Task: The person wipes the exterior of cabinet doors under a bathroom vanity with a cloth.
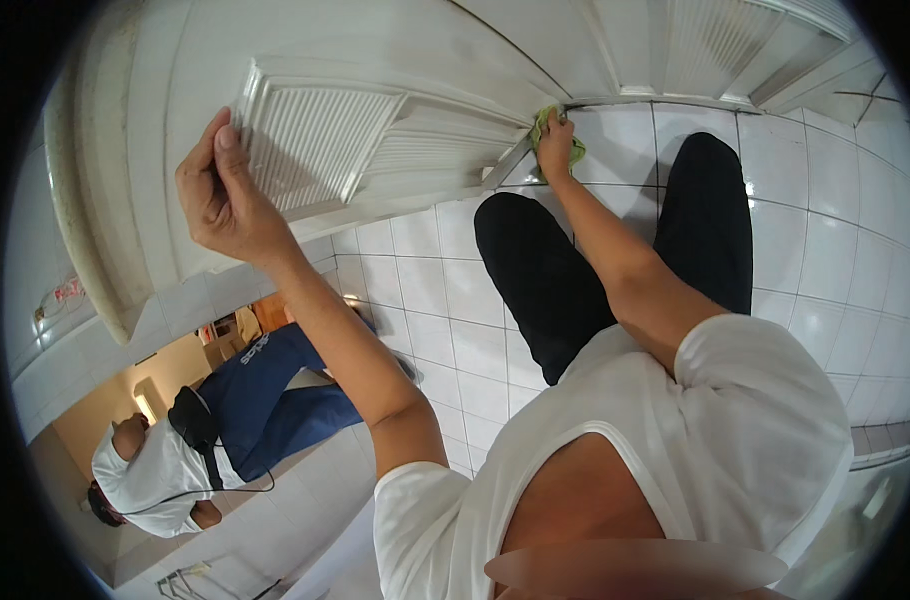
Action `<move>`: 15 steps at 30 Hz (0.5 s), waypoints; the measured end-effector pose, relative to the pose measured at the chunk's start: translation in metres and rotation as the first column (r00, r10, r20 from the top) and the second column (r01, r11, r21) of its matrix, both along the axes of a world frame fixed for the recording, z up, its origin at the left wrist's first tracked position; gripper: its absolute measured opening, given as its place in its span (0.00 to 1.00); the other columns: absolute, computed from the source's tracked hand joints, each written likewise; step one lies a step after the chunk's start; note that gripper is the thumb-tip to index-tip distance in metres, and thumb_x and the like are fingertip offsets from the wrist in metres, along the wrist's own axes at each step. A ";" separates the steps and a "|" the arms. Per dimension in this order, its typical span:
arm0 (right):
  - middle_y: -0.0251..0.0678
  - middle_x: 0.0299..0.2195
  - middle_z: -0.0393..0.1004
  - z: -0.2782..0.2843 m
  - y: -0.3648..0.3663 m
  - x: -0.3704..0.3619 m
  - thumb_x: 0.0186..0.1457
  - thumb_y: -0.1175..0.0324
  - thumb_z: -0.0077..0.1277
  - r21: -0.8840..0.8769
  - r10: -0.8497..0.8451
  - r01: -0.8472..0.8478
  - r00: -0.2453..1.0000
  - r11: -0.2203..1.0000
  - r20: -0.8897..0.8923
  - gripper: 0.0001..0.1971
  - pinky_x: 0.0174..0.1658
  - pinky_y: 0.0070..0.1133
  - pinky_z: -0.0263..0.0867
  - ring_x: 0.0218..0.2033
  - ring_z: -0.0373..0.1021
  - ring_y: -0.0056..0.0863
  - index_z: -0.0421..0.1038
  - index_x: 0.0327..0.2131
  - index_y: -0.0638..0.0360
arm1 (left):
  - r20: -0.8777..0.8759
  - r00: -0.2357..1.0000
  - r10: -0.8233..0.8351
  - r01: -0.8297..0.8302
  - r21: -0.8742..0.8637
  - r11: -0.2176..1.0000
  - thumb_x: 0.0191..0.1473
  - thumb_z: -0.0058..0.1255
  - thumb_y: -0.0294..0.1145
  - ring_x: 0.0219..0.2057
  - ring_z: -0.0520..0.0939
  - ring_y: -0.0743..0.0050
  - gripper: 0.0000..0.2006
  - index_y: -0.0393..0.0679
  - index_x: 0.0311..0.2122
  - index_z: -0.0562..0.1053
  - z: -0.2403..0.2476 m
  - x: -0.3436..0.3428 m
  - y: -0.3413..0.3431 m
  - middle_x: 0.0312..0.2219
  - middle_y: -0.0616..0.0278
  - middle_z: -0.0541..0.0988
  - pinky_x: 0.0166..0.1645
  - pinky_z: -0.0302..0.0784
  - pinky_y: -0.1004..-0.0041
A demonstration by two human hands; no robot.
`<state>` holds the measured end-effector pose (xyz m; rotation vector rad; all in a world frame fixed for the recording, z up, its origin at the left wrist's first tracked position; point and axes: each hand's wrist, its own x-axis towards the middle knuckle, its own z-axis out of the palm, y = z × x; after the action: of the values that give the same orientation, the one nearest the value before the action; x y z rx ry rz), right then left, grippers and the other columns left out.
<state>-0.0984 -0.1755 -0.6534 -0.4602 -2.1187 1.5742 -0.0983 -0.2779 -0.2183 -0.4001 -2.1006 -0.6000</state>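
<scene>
Right fingers [558, 130] close on a green cloth [578, 152], floor tiles [620, 150] beside them; left fingers [211, 140] curl nearly together beside white door slats [315, 140], hold unclear.

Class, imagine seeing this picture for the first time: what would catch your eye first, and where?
The green cloth stands out, held in the right hand near the top centre, by the edge of the tiled floor. Next comes the left hand, raised at upper left beside a slatted white door. At lower left, another person appears tilted.
</scene>
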 end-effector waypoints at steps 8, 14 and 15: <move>0.51 0.47 0.62 0.082 0.003 0.000 0.53 0.77 0.47 -0.162 0.104 -0.147 0.963 0.976 -0.247 0.17 0.49 0.30 0.61 0.47 0.63 0.46 0.68 0.48 0.66 | -0.064 0.992 0.108 -0.111 -0.032 0.993 0.56 0.54 0.27 0.26 0.77 0.86 0.05 0.38 0.32 0.79 -0.007 0.013 -0.006 0.29 0.63 0.81 0.28 0.75 0.85; 0.51 0.37 0.69 -0.008 0.012 -0.042 0.52 0.75 0.46 -0.342 -0.174 0.228 0.968 0.912 0.182 0.08 0.47 0.34 0.61 0.45 0.64 0.46 0.69 0.36 0.67 | -0.110 0.990 0.087 -0.098 -0.102 0.990 0.55 0.54 0.25 0.28 0.77 0.84 0.05 0.37 0.32 0.79 0.000 0.000 0.005 0.29 0.63 0.81 0.32 0.74 0.83; 0.50 0.35 0.69 -0.021 0.020 -0.050 0.51 0.75 0.47 -0.459 -0.146 0.309 0.923 0.833 0.356 0.08 0.47 0.34 0.61 0.44 0.64 0.46 0.69 0.35 0.67 | -0.113 0.991 0.077 -0.091 -0.127 0.988 0.55 0.54 0.25 0.28 0.77 0.84 0.04 0.37 0.32 0.79 0.000 -0.001 0.008 0.28 0.63 0.81 0.32 0.74 0.83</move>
<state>-0.1487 -0.1555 -0.6746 -1.1649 -1.7289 2.0109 -0.0995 -0.2698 -0.2178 -0.4066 -2.0484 -0.3828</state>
